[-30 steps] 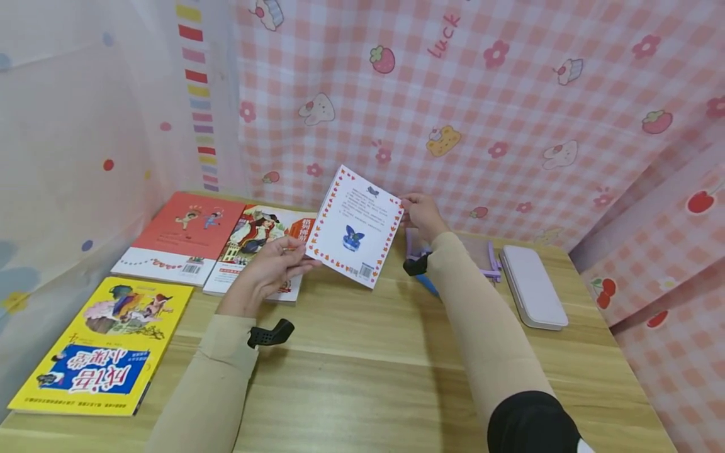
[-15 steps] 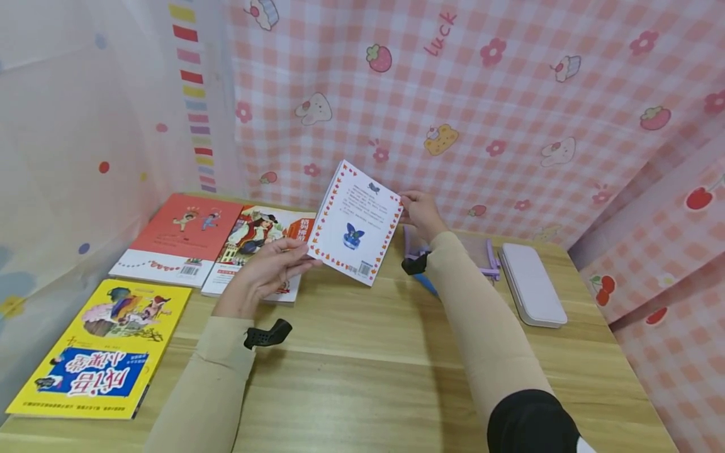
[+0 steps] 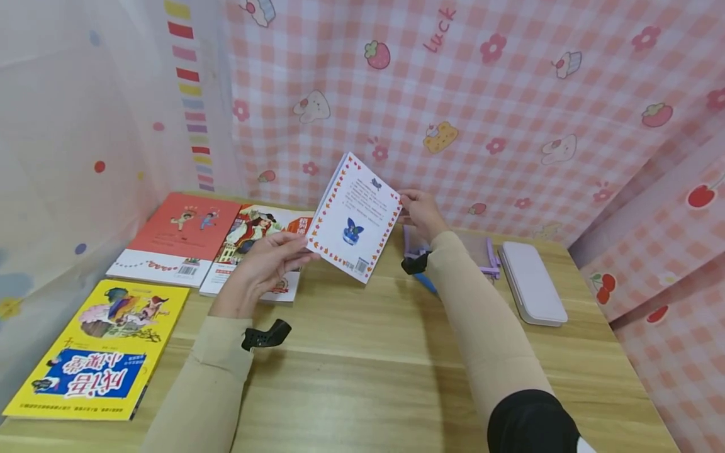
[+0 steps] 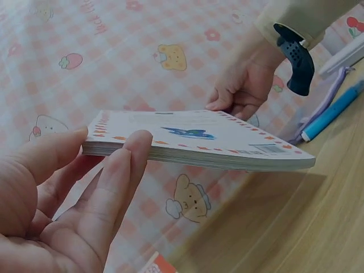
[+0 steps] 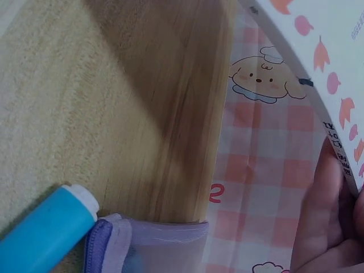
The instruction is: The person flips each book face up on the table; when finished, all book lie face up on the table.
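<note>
A thin white book [image 3: 355, 217] with a border of small orange and red leaves is held up tilted above the back of the table. Its cover shows a blue winged figure, lines of text and a barcode. My left hand [image 3: 266, 267] pinches its lower left corner, thumb on the cover. At the upper right edge, my right hand [image 3: 421, 214] grips the book by the spine side. The left wrist view shows the book [image 4: 187, 139] almost edge-on, its page edges facing my left fingers [image 4: 116, 176]. In the right wrist view, right fingers [image 5: 321, 210] lie under the spine.
A red-and-white book [image 3: 184, 229], a book with a costumed figure [image 3: 255, 229] and a yellow book [image 3: 107, 340] lie at the left. On the right are a pale lilac case [image 3: 532, 283], a clear purple-edged pouch [image 3: 472, 251] and a blue pen-like item [image 3: 426, 283]. A checked curtain [image 3: 351, 82] hangs behind.
The book's top has risen slightly and tipped a little to the right, showing more of its left edge. Both hands keep their hold and have barely shifted.
</note>
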Motion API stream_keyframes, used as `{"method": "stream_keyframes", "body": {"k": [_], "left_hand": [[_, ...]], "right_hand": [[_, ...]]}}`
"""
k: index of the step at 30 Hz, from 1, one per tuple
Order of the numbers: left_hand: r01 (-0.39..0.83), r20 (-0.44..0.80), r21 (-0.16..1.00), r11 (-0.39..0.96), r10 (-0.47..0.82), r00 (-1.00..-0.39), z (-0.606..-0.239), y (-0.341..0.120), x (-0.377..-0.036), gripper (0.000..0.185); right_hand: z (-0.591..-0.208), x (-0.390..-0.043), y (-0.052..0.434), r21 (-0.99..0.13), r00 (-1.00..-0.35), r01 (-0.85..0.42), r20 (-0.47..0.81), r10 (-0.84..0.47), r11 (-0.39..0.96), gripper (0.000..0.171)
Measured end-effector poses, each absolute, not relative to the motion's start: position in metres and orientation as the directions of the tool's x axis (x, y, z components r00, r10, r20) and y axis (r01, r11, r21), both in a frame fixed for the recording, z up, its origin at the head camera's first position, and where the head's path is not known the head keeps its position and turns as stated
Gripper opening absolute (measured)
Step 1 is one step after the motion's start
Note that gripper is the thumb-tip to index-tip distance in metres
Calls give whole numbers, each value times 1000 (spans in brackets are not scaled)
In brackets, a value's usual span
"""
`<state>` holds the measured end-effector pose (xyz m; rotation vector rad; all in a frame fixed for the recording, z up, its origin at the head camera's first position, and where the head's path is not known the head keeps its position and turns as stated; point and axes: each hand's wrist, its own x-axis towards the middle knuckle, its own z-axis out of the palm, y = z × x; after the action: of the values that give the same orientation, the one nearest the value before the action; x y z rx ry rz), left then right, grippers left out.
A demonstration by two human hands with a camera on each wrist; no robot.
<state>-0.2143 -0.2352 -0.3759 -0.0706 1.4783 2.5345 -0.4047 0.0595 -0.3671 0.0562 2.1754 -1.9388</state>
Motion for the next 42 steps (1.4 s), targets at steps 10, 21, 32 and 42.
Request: {"method": "stream_keyframes", "body": {"k": [10, 21, 32, 42], "left_hand": [[-157, -144, 934, -321, 66, -987, -365, -230, -212, 6], [-39, -35, 977, -209, 23, -999, -354, -222, -208, 12], [63, 62, 998, -8, -56, -996, -347, -217, -204, 19], [122, 210, 931, 345, -232, -950, -344, -210, -200, 18]], "right_hand": [[-369, -403, 59, -979, -969, 202, -205, -140, 31, 33], [-369, -401, 59, -965, -955, 256, -243, -170, -59, 32], [-380, -401, 56, -957, -953, 260, -233, -195, -128, 23], [-383, -396, 49, -942, -948, 275, -232, -219, -193, 38]]}}
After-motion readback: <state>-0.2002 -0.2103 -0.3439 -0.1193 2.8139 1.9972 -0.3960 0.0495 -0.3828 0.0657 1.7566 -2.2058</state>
